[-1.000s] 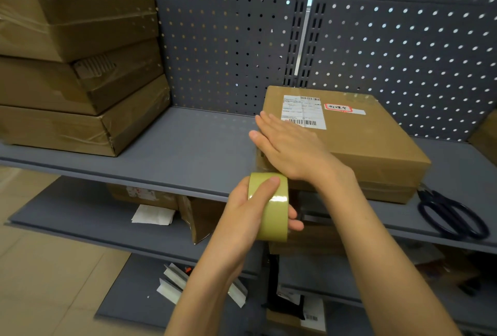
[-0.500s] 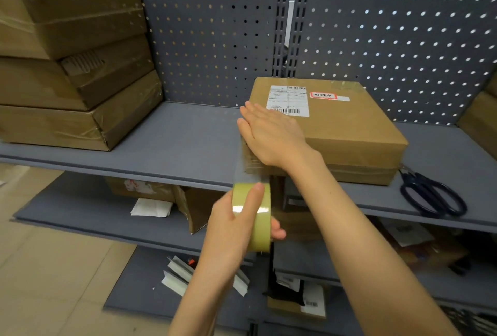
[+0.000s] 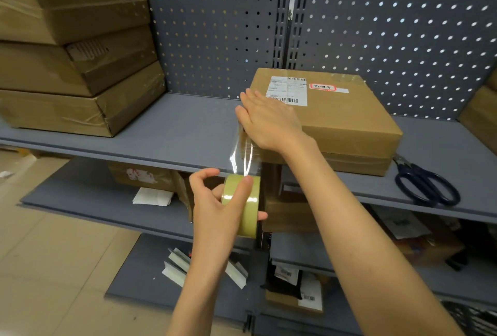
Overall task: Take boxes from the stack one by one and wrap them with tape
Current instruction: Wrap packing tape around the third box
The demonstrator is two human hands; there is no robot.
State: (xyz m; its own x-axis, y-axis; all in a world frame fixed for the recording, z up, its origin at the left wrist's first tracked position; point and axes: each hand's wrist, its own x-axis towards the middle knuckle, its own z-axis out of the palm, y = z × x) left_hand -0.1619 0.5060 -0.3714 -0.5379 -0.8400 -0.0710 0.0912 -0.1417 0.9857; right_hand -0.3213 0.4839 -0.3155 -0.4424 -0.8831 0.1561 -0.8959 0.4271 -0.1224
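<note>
Since before, your left hand (image 3: pixel 215 209), gripping the tape roll (image 3: pixel 242 205), pulled lower at center frame; keep the strip taut while your flat right hand (image 3: pixel 269 118) presses the box (image 3: pixel 336 120).

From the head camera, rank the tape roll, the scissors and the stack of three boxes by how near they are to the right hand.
1. Tape roll: just below the right hand, held in the left hand.
2. Scissors: to the right, on the shelf edge.
3. Stack of three boxes: far left of the shelf.
</note>
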